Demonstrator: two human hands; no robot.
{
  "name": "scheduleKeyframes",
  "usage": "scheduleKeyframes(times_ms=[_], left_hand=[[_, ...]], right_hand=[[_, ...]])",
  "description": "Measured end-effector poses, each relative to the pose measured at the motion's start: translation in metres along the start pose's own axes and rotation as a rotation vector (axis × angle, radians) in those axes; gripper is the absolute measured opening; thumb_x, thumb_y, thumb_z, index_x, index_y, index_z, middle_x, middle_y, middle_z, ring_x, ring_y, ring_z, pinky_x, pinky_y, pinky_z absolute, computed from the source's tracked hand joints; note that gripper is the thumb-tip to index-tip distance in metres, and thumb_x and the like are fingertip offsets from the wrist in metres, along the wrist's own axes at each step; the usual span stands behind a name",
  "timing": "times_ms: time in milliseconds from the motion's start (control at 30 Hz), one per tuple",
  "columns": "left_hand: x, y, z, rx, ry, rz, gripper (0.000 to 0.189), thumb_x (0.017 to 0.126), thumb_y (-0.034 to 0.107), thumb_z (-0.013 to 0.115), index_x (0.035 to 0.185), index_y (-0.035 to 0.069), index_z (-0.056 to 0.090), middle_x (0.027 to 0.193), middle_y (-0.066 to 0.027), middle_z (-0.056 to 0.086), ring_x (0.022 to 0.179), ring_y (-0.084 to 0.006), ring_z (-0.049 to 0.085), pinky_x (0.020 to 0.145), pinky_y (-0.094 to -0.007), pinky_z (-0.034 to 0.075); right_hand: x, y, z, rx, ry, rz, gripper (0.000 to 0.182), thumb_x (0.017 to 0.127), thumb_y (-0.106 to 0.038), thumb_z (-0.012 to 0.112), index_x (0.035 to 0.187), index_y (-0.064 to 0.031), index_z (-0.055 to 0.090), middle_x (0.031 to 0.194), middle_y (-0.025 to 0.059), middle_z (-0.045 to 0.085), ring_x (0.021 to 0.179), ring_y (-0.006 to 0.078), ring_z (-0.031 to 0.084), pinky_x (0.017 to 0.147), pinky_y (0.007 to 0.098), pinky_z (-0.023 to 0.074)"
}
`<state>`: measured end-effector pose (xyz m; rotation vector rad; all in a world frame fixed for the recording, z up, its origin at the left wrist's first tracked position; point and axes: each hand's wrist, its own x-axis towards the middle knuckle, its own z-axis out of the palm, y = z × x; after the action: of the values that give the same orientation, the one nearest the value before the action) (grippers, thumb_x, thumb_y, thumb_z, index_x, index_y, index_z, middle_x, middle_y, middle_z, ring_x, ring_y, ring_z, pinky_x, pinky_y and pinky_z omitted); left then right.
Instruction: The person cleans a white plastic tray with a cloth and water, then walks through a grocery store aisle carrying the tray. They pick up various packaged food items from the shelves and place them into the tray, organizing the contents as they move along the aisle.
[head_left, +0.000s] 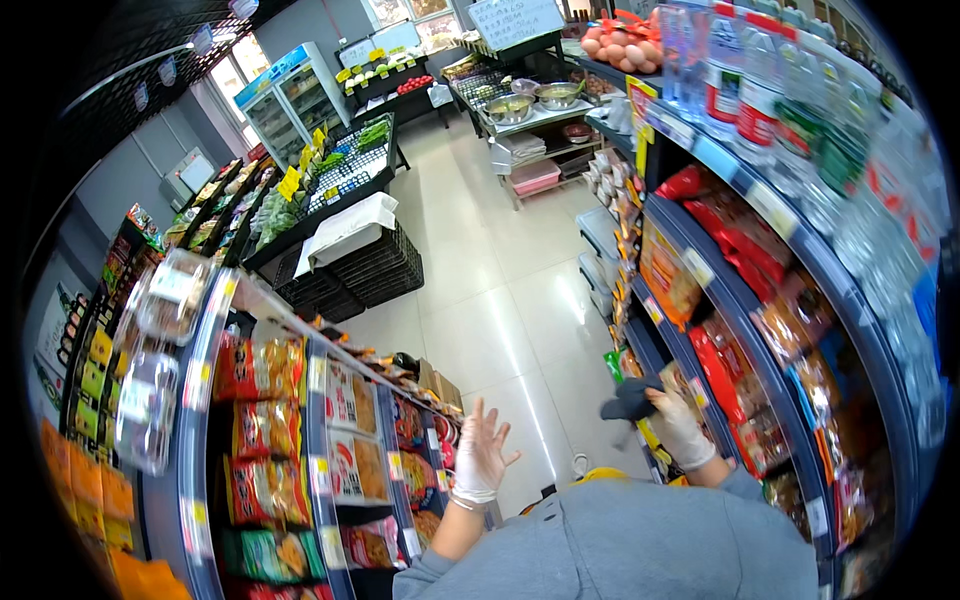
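Note:
My left hand (481, 455), in a thin whitish glove, is raised over the aisle with its fingers spread and nothing in it. Beside it stands a shelf with packaged snacks (415, 478). On the right, my gloved right hand (679, 431) grips a dark grey cloth (628, 400), which hangs from the fingers next to the lower right shelf. Red and clear bags of packaged food (731, 367) fill the shelf close to that hand.
Shelving with red snack bags (266, 429) borders the left, with clear plastic food boxes (146, 411) on top. Water bottles (757, 90) line the right shelf top. Ahead are stacked black crates (382, 262), a vegetable stand (334, 176), a glass-door refrigerator (300, 105) and a table with steel bowls (510, 109).

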<state>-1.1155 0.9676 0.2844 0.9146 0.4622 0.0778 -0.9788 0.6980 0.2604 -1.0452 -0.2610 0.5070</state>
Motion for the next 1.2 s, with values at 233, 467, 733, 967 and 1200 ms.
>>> scheduleKeyframes(times_ms=[233, 467, 733, 967, 1200], left_hand=[[0.158, 0.09, -0.015, -0.026, 0.082, 0.295, 0.069, 0.09, 0.059, 0.028, 0.144, 0.018, 0.017, 0.149, -0.0097, 0.014, 0.137, -0.0258, 0.013, 0.106, -0.0488, 0.022], [0.369, 0.189, -0.057, -0.145, 0.194, 0.189, 0.04, 0.093, 0.034, 0.044, 0.118, 0.004, 0.05, 0.117, -0.0083, 0.053, 0.108, -0.0193, 0.05, 0.095, -0.0331, 0.039], [0.643, 0.306, -0.015, 0.411, -0.25, 0.027, 0.053, 0.094, 0.038, 0.043, 0.133, 0.003, 0.036, 0.109, -0.008, 0.056, 0.082, -0.0102, 0.058, 0.062, -0.0201, 0.048], [0.86, 0.363, 0.035, 0.672, -0.239, 0.191, 0.058, 0.094, 0.038, 0.041, 0.137, 0.003, 0.026, 0.088, -0.0138, 0.062, 0.059, -0.01, 0.058, 0.041, -0.0146, 0.036], [1.033, 0.424, 0.064, 0.606, -0.006, 0.364, 0.051, 0.093, 0.031, 0.047, 0.133, 0.002, 0.033, 0.111, -0.0136, 0.054, 0.094, -0.0179, 0.054, 0.081, -0.0293, 0.044]], right_hand=[[0.248, 0.048, 0.128, -0.249, -0.776, 0.417, 0.048, 0.091, -0.018, 0.05, 0.129, 0.0082, 0.036, 0.124, 0.0148, 0.053, 0.112, 0.0195, 0.051, 0.094, 0.0306, 0.0408], [0.457, 0.073, 0.2, -0.584, -1.164, 0.347, 0.038, 0.093, -0.034, 0.048, 0.104, 0.0013, 0.056, 0.083, 0.0068, 0.058, 0.087, 0.0151, 0.055, 0.076, 0.0288, 0.0451], [0.682, -0.01, 0.133, 0.146, -0.34, 0.316, 0.05, 0.093, -0.04, 0.046, 0.12, 0.0027, 0.048, 0.108, 0.007, 0.056, 0.097, 0.0155, 0.055, 0.084, 0.0281, 0.0445], [0.861, -0.05, 0.051, 0.31, -0.102, 0.016, 0.046, 0.093, -0.039, 0.048, 0.116, 0.0008, 0.05, 0.103, 0.0059, 0.058, 0.097, 0.0129, 0.053, 0.086, 0.025, 0.0425], [1.083, -0.128, 0.027, -0.04, -0.266, -0.269, 0.034, 0.094, -0.035, 0.048, 0.103, -0.0033, 0.056, 0.089, -0.0026, 0.056, 0.084, 0.0044, 0.048, 0.075, 0.0212, 0.0421]])
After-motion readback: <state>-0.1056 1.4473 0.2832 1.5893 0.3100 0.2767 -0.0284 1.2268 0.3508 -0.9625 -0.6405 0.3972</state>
